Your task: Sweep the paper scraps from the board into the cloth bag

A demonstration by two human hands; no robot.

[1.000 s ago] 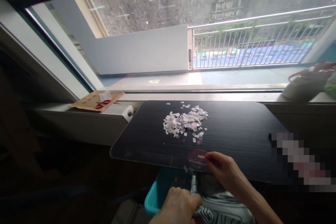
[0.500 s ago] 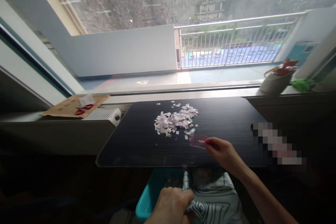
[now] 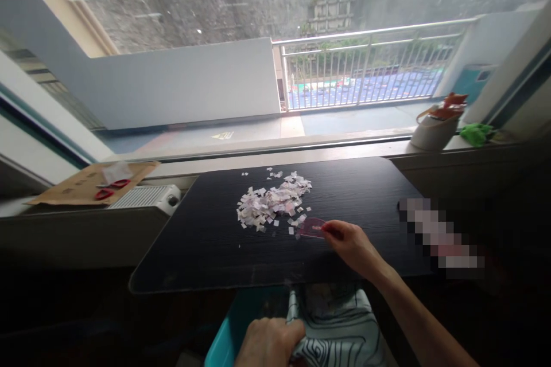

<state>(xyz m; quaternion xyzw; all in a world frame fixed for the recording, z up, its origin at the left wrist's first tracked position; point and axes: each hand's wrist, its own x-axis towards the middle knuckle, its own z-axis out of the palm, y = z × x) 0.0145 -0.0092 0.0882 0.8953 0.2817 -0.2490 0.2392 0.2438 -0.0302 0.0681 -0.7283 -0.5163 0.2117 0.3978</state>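
My right hand [image 3: 346, 239] pinches a flat, see-through pink plastic piece [image 3: 310, 227] by its right end, low over the table. The far end of this piece meets a few loose paper squares at the near right side of a heap of small white paper bits [image 3: 271, 203]. Below the table's near edge, my left hand [image 3: 269, 341] is closed on the rim of a cloth bag [image 3: 344, 330], pale with black wavy lines. Its mouth gapes under the edge, and the contents are too dark to make out. A turquoise tub [image 3: 224, 335] stands beside the bag on the left.
The dark table [image 3: 193, 258] adjoins a window sill. Red-handled scissors [image 3: 112, 188] lie on a brown paper envelope [image 3: 77, 186] near a white radiator [image 3: 146, 198]. A white pot [image 3: 434, 131] and a green crumpled thing [image 3: 477, 134] sit on the sill. A pixelated patch covers the table's right edge.
The whole view has swung to the right, so things sit further left. The pink piece has come slightly nearer the loose paper squares. Both hands keep their hold.
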